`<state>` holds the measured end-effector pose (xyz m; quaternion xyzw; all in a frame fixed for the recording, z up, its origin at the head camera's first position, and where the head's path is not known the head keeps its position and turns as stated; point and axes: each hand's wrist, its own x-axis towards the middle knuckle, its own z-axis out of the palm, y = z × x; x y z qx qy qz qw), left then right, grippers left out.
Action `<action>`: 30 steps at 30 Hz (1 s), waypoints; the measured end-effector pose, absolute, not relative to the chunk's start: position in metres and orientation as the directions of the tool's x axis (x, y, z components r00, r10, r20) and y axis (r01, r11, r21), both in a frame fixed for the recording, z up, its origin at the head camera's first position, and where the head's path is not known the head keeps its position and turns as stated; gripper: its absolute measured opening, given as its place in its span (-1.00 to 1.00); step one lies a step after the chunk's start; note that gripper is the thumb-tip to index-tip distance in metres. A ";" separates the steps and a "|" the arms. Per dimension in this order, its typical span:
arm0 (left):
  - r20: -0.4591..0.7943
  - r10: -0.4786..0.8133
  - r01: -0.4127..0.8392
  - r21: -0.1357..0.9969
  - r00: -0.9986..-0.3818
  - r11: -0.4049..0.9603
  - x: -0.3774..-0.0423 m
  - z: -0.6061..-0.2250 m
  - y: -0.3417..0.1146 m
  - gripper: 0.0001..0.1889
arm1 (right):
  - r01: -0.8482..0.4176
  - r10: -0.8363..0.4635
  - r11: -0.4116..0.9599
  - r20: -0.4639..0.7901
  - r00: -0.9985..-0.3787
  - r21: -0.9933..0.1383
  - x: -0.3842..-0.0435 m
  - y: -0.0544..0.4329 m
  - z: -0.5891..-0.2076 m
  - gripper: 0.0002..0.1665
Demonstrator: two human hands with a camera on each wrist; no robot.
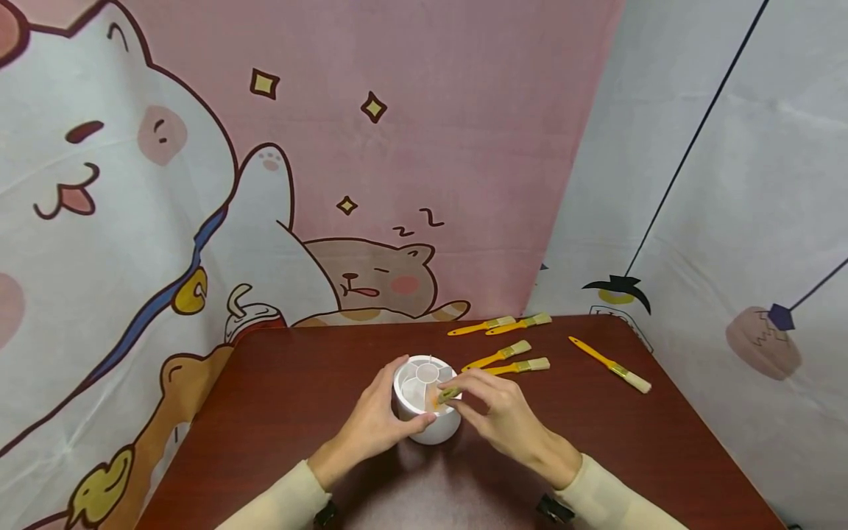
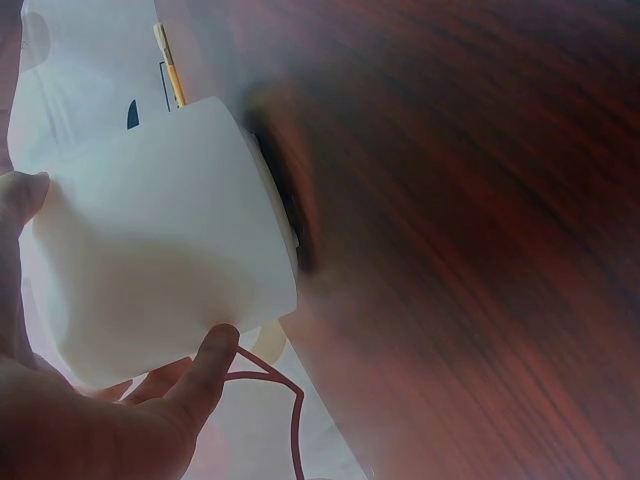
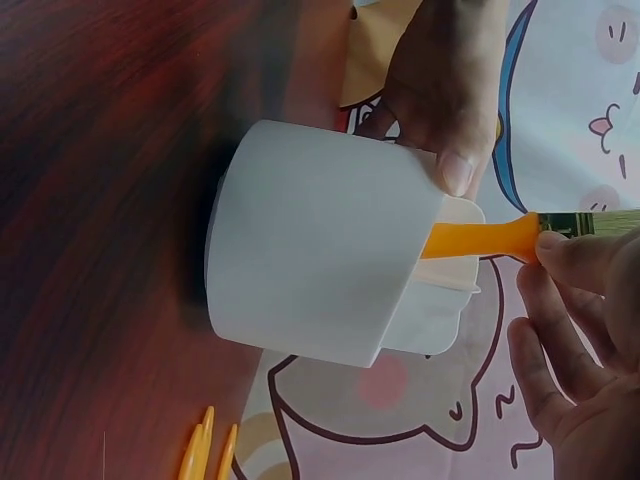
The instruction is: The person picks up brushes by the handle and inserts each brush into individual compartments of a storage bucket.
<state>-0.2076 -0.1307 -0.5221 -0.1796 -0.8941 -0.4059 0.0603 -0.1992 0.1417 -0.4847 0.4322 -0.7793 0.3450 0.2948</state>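
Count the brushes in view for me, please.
6: one brush in the right hand, handle inside the holder; two near the table's back edge; two just beyond that hand; one farther right. The holder might hide more.

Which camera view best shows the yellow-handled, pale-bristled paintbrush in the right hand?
The right wrist view: the paintbrush appears large, its handle entering the round white holder. The head view shows it small, partly covered by the right hand. In the left wrist view, I cannot make it out.
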 end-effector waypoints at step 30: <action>0.263 0.280 0.383 0.694 -0.923 0.610 -0.209 -0.523 -0.131 0.25 | -0.898 -0.508 0.343 0.749 -0.424 -0.276 -0.200 0.129 -0.499 -0.35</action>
